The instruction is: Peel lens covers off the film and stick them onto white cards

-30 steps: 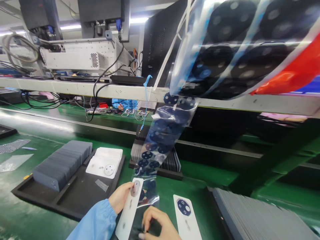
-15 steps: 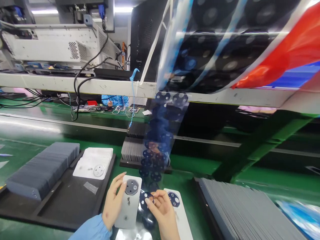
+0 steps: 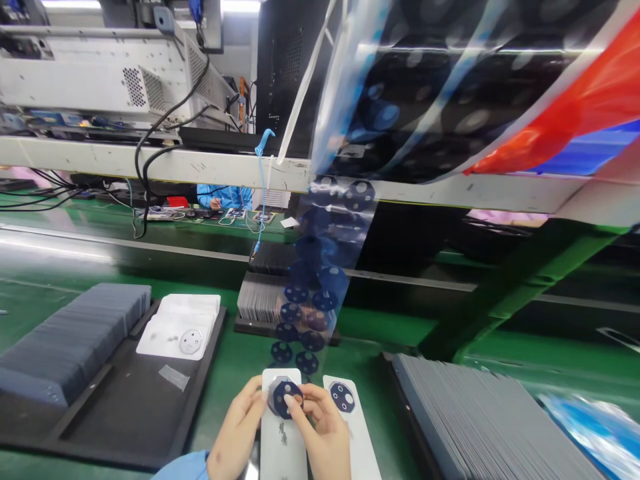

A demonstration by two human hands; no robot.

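Note:
My left hand grips the left edge of a pale phone back cover, thumb near its top. A dark blue, eight-sided film sticker with round holes is pinched between the thumb and fingers of my right hand. The sticker overlaps the cover's grey camera patch, set off to its right; I cannot tell whether it touches. Just right of my right hand, a second pale cover lies with a dark eight-sided sticker on its camera patch. Behind both hands hangs a clear strip bearing several such stickers.
At left, a black tray holds a row of grey panels and a pile of white covers. More panels stand in racks behind and at right. A white shelf beam crosses above. A person's blue sleeve shows beyond.
The right hand has brought the sticker left, from beside the cover to over its camera patch. The left hand and its cover sit slightly lower and farther right in view.

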